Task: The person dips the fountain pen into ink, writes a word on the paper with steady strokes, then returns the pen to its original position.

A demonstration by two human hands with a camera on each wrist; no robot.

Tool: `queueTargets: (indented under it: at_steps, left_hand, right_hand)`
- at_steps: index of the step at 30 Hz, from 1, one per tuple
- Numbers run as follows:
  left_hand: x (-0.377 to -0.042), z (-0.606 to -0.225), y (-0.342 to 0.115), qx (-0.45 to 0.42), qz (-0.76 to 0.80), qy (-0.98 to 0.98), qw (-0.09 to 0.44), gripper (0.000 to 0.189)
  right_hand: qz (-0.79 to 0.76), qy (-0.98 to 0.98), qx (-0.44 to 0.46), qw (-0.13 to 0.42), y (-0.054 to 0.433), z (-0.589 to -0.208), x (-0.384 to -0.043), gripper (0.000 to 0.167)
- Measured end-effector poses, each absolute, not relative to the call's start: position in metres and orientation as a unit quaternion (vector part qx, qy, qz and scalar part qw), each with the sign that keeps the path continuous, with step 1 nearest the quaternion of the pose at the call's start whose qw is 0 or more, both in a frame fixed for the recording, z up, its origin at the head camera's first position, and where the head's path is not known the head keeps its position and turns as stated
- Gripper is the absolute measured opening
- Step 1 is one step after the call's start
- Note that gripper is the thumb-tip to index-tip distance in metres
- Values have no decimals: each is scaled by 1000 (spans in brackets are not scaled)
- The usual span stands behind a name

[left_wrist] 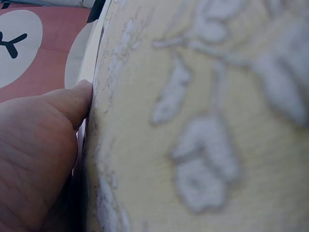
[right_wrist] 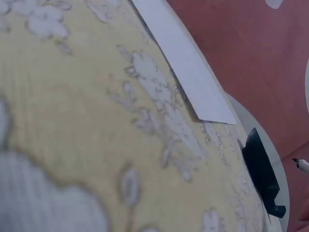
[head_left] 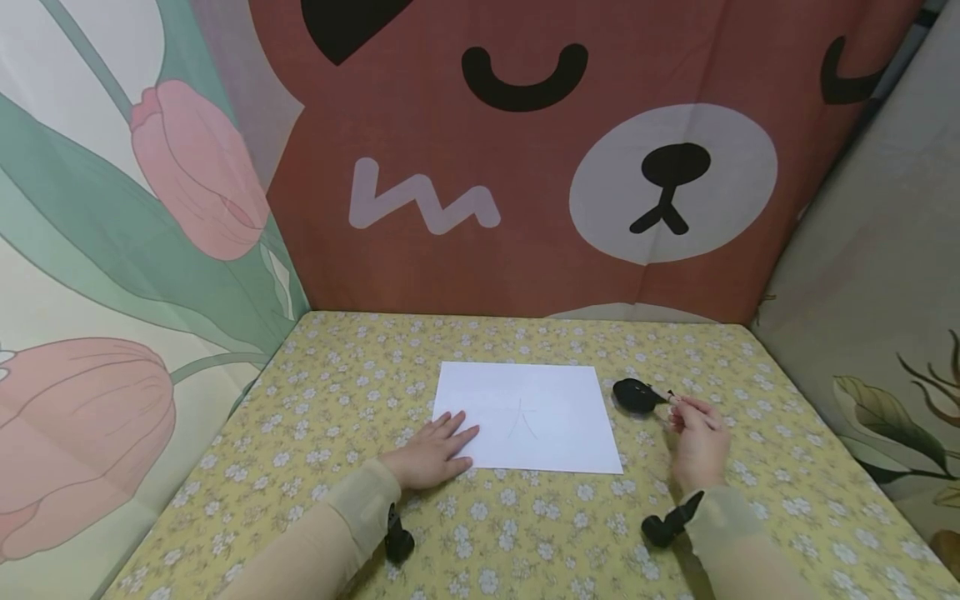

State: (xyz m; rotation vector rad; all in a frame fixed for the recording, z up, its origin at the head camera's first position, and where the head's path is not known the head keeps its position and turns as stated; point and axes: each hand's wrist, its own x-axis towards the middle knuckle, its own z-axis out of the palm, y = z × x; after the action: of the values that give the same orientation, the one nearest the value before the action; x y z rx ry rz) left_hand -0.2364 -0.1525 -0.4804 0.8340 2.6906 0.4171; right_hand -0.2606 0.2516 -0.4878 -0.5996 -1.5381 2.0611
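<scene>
A white sheet of paper (head_left: 558, 442) lies on the table with a few faint thin strokes in its middle. My left hand (head_left: 431, 454) rests flat over the sheet's lower left edge, fingers spread; in the left wrist view its thumb (left_wrist: 72, 101) lies along the paper. To the right of the sheet sits a small black dish (head_left: 633, 396) with a narrow projection. My right hand (head_left: 701, 442) is beside the dish and pinches a slim, pale, dark-tipped writing brush (right_wrist: 302, 165). Most of the brush is hidden by the fingers. The dish (right_wrist: 260, 166) appears side-on in the right wrist view.
A yellow flowered cloth (head_left: 360, 367) covers the table. Behind it hangs a brown curtain (head_left: 525, 275) with a cartoon bear. Tulip-printed fabric (head_left: 202, 292) stands along the left, and a grey leaf-printed one (head_left: 847, 292) along the right. Both wrists wear black devices (head_left: 400, 542).
</scene>
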Motion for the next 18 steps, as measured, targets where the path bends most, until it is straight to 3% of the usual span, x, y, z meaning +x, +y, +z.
queueTargets:
  at_steps: [8, 18]
  left_hand:
    - [-236, -480, -153, 289, 145, 935, 147, 59]
    - [-237, -481, -152, 288, 140, 936, 144, 60]
  right_hand:
    - [789, -507, -217, 271, 255, -491, -264, 18]
    - [722, -574, -288, 258, 254, -496, -264, 10]
